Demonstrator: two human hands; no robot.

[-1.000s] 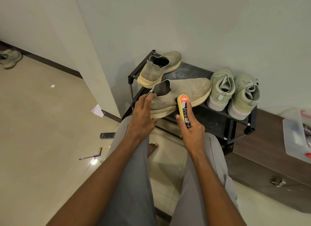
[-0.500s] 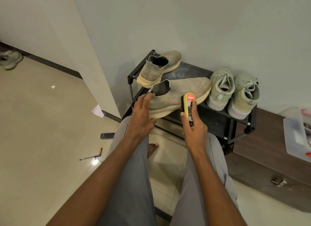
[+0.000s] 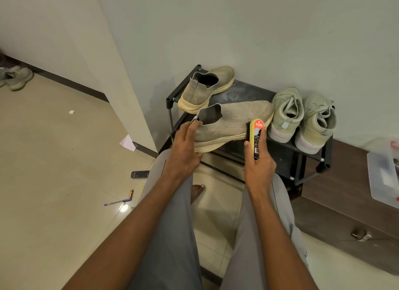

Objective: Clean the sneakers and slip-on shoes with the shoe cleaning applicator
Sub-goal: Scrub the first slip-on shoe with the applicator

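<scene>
On top of the black shoe rack against the wall stand four shoes: two beige knit slip-on shoes and two pale green lace-up sneakers. One more pale shoe lies far off on the floor at the left edge. The near slip-on shoe lies lengthwise along the rack's front edge, its toe just beside the left sneaker; the far slip-on shoe sits behind it toward the wall, heel facing out. The right sneaker stands touching its partner. Both slip-ons have cream, yellowed soles and dark linings.

The left hand grips the near slip-on at its heel, fingers curled up over the collar. The right hand is wrapped round the one shoe cleaning applicator, a yellow-edged stick with a red top, held upright with its sponge face against the shoe's side near the toe.

On the floor lie one remote control, one pen and one small battery.
</scene>
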